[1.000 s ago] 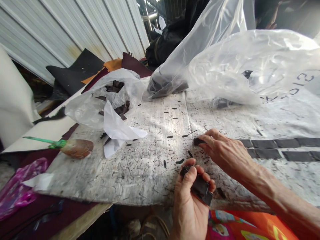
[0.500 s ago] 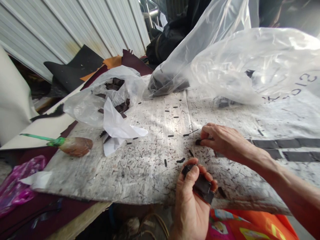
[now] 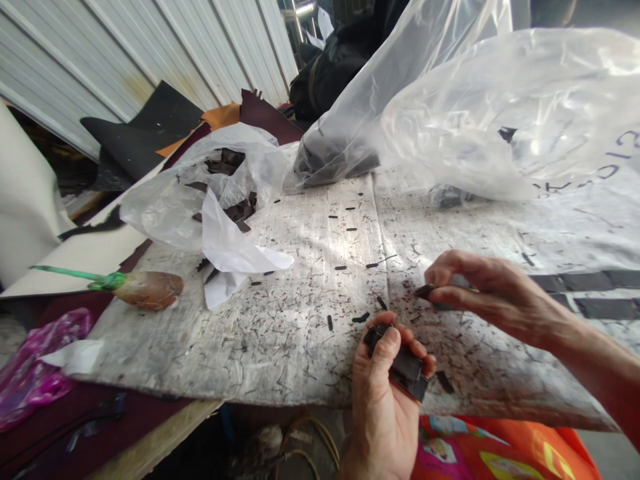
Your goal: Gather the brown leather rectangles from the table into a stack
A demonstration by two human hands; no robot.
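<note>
My left hand [image 3: 385, 413] rises at the board's front edge, fingers and thumb shut on a folded bundle of dark leather pieces [image 3: 403, 365]. My right hand [image 3: 493, 287] reaches in from the right, pinching a small dark leather strip [image 3: 425, 291] between thumb and fingers, just above the scarred white cutting board [image 3: 300, 360]. Several small dark strips [image 3: 360, 318] lie on the board to the left of that hand. Rows of dark rectangular pieces [image 3: 590, 283] lie beyond my right hand, partly hidden by it.
Clear plastic bags [image 3: 450, 113] bulge along the board's far side, and another [image 3: 170, 213] holds dark scraps beside white paper [image 3: 230, 250]. A green-shafted tool with a wooden handle [image 3: 150, 290] lies at the left edge. Leather sheets lean against a corrugated metal wall [image 3: 125, 53].
My right hand has moved to the right and lifted the small strip off the board. My left hand and its bundle have stayed nearly still.
</note>
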